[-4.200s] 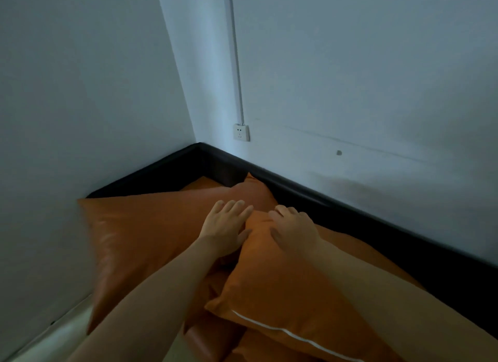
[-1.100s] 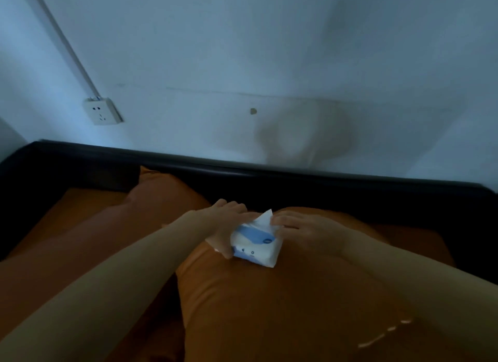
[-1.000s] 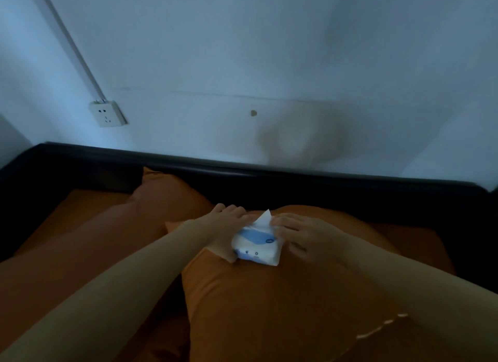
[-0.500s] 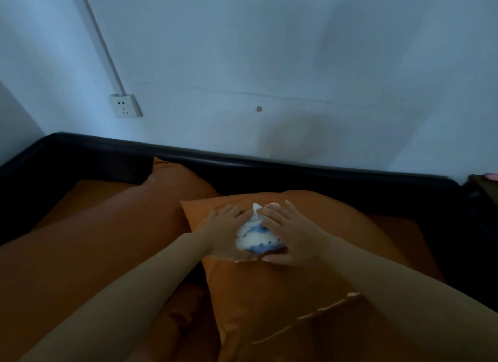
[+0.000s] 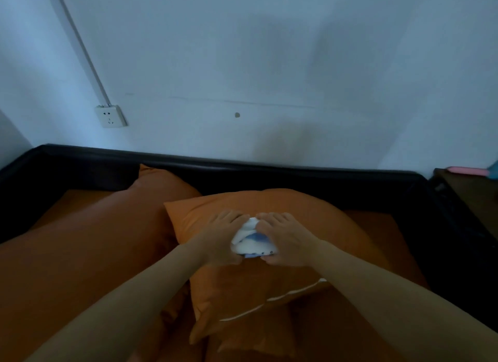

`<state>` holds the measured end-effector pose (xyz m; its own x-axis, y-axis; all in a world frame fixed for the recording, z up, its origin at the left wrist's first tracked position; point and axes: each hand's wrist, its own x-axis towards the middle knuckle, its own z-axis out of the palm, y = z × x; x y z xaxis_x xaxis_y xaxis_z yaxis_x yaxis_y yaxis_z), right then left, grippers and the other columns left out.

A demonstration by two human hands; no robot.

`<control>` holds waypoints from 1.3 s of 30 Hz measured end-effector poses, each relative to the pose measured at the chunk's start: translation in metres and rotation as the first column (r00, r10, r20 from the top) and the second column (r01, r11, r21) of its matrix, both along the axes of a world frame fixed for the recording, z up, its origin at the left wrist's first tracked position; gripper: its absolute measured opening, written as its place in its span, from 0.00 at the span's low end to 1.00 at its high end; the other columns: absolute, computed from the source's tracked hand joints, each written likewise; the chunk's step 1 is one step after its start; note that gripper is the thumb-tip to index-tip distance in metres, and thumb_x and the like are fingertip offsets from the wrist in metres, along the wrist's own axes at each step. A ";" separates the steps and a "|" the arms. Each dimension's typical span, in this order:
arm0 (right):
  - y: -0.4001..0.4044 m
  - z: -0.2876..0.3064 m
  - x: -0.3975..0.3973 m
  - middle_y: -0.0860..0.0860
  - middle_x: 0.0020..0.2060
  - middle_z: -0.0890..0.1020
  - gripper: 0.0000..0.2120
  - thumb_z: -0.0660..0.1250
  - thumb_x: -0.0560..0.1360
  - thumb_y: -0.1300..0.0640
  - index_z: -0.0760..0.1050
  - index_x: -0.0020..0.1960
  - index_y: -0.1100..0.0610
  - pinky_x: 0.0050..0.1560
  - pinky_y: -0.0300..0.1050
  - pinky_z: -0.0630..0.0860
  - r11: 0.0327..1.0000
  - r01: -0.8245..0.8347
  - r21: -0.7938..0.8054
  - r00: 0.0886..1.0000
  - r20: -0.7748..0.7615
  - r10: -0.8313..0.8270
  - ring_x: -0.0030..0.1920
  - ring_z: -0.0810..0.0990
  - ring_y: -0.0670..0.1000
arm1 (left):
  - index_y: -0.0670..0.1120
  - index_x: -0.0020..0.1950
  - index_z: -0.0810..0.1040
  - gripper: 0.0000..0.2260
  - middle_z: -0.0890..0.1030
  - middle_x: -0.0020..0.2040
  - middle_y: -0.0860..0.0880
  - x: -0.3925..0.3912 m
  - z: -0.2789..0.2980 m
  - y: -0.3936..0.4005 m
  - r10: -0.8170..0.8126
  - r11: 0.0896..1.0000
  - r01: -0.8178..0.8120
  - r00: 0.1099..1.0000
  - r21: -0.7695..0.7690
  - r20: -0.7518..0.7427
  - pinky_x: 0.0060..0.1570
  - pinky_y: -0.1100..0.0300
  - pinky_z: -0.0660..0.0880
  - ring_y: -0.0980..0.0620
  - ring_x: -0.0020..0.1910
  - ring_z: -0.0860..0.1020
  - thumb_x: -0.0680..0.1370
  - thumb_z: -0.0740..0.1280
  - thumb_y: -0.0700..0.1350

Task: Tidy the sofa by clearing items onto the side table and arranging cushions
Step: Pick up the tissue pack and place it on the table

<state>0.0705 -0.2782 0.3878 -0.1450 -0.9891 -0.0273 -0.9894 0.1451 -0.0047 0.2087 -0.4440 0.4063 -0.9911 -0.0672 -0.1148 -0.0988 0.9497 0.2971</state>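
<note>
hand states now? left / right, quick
Left hand: closed on the tissue pack, gripping its left side.
Right hand: closed on the same pack, gripping its right side, atop the orange cushion.

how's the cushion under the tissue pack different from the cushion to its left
The cushion under the tissue pack bears the tissue pack and both hands, the left hand and right hand; the left cushion has nothing on it. The first shows a pale zip line along its near edge; the left one shows none. The first lies partly over the left one. Both are orange and lie on the black-framed sofa.
</note>
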 end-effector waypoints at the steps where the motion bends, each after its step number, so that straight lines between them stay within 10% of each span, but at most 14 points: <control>1: 0.011 0.001 -0.001 0.54 0.68 0.67 0.27 0.68 0.70 0.44 0.64 0.64 0.53 0.61 0.53 0.67 1.000 0.024 -0.020 1.000 0.010 -0.023 0.65 0.68 0.54 | 0.49 0.76 0.56 0.39 0.61 0.72 0.50 -0.006 0.000 0.010 -0.018 1.000 0.018 1.000 -0.020 -0.007 0.69 0.58 0.54 0.51 0.70 0.59 0.71 0.71 0.55; 8: 0.114 0.006 -0.026 0.51 0.59 0.72 0.26 0.69 0.69 0.55 0.65 0.65 0.55 0.51 0.45 0.68 0.980 0.154 -0.128 0.978 0.159 -0.133 0.55 0.71 0.51 | 0.49 0.72 0.65 0.28 0.68 0.64 0.51 -0.057 0.007 0.111 -0.131 0.983 0.124 0.991 -0.134 -0.040 0.62 0.58 0.58 0.52 0.63 0.63 0.74 0.67 0.53; 15: 0.219 -0.020 -0.059 0.51 0.46 0.80 0.28 0.80 0.55 0.58 0.70 0.50 0.54 0.43 0.46 0.76 0.983 0.105 -0.152 0.976 -0.176 -0.131 0.45 0.78 0.53 | 0.47 0.64 0.75 0.14 0.77 0.59 0.49 -0.091 -0.003 0.213 -0.179 0.949 0.158 0.982 -0.271 -0.058 0.51 0.62 0.68 0.52 0.55 0.71 0.80 0.63 0.42; 19: 0.271 -0.019 -0.087 0.51 0.50 0.79 0.26 0.78 0.61 0.59 0.66 0.52 0.53 0.44 0.48 0.78 0.962 0.076 -0.264 0.972 -0.195 -0.131 0.50 0.78 0.53 | 0.49 0.64 0.75 0.26 0.78 0.61 0.49 -0.115 -0.011 0.254 -0.227 0.941 0.159 0.952 -0.299 -0.207 0.53 0.54 0.75 0.49 0.57 0.76 0.68 0.75 0.55; 28: 0.357 -0.002 -0.172 0.53 0.55 0.80 0.23 0.78 0.64 0.58 0.73 0.54 0.54 0.49 0.50 0.79 0.939 0.132 -0.317 0.962 -0.187 -0.199 0.55 0.78 0.54 | 0.53 0.79 0.45 0.41 0.46 0.79 0.49 -0.232 -0.005 0.329 -0.173 0.961 0.147 0.981 -0.234 -0.093 0.74 0.43 0.51 0.46 0.78 0.45 0.74 0.63 0.64; 39: 0.439 0.001 -0.323 0.56 0.54 0.81 0.23 0.76 0.65 0.60 0.70 0.55 0.56 0.52 0.52 0.79 0.928 0.166 -0.335 0.938 -0.236 -0.253 0.54 0.79 0.56 | 0.50 0.77 0.53 0.40 0.64 0.72 0.50 -0.410 -0.010 0.400 -0.261 0.961 0.245 0.957 -0.126 -0.126 0.64 0.51 0.66 0.48 0.68 0.62 0.72 0.69 0.58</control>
